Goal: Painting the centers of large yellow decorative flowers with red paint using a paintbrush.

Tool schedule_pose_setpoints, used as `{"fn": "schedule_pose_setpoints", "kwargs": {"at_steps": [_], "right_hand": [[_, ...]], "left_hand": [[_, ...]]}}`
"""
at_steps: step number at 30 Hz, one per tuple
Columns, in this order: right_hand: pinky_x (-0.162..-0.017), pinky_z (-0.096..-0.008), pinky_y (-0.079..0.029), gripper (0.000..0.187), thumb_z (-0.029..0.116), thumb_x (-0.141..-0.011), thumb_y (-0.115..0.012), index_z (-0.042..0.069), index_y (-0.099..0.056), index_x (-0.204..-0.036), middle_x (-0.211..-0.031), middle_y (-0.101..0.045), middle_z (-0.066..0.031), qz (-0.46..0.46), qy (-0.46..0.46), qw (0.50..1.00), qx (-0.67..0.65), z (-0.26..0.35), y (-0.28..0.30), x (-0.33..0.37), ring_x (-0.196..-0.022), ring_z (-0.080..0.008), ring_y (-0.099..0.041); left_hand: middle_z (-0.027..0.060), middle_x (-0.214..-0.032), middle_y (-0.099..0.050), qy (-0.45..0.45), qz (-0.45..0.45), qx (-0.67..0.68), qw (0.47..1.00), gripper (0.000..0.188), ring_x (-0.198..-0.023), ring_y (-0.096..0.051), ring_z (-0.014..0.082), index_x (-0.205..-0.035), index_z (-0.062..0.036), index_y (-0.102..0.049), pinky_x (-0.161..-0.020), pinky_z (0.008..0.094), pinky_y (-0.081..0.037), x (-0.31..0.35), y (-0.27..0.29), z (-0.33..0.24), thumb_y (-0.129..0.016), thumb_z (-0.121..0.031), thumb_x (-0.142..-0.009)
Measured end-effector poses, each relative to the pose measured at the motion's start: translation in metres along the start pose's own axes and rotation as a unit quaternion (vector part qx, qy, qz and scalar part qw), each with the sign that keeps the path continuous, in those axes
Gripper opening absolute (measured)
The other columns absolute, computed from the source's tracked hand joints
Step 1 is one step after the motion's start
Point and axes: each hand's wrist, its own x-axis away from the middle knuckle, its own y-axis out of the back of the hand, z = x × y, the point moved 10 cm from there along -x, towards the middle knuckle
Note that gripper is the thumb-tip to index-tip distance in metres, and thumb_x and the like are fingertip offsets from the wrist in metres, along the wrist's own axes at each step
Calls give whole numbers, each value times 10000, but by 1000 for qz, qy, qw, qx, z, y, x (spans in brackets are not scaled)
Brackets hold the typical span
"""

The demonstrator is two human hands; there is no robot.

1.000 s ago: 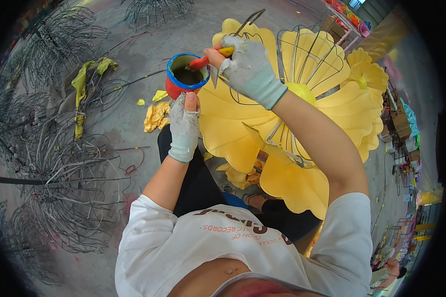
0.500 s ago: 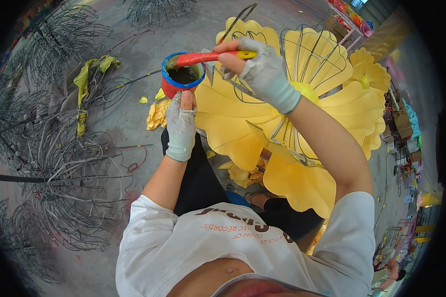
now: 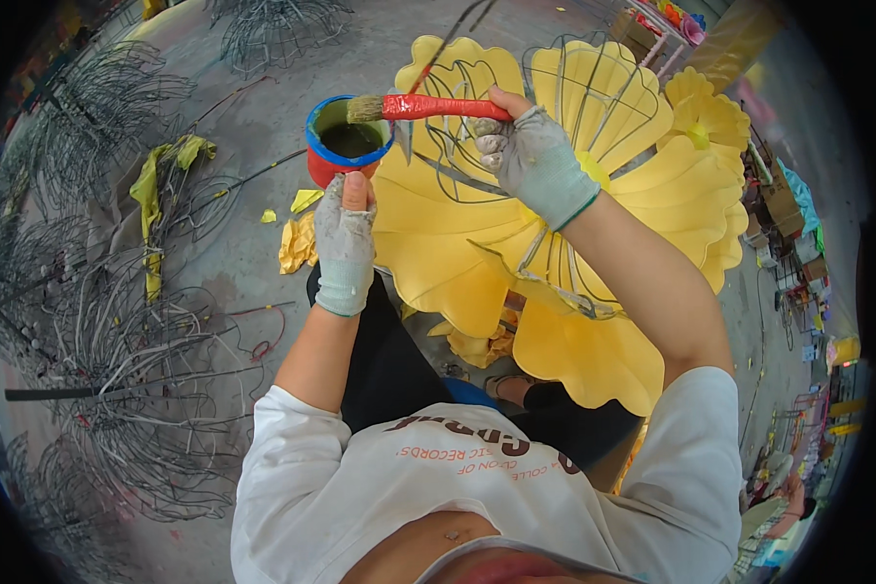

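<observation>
Likely brush-loading: right hand [image 3: 530,156] pinches red-handled bristle brush [image 3: 430,107] over round red blue-rimmed pot [image 3: 323,167]'s far-right rim, left hand [image 3: 346,234] gripping pot; next calls for steady pot.

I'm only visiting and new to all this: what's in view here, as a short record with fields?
Left hand: gloved, holding the pot
Pot: red outside, blue rim, dark contents
Right hand: gloved, gripping the brush
Brush: red handle, bristles over the pot
Near right hand: large yellow flower
Floor, left side: tangled wire frames
</observation>
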Motion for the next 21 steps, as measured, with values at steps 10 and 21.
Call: {"fn": "schedule_pose_setpoints", "kwargs": {"at_steps": [10,21], "right_hand": [[-390,-199,-318,144,185,-855,-629,43,-601,-847,-626,-558,-63,-181,165,901,357,132,194,62,-434,-102,-420],[-648,-325,-492,292,336,-906,-508,67,-614,-870,-771,-653,-88,43,178,432,883,41,228,29,-692,-271,-616]], "left_hand": [[-29,-656,-397,32,-83,107,990,277,-610,-345,80,-681,-122,-447,-587,213,-275,-31,56,48,-451,-228,-937],[-45,-588,-399,55,-179,221,957,290,-512,-327,83,-678,-151,-483,-509,219,-278,-43,99,155,-494,-289,-933]]}}
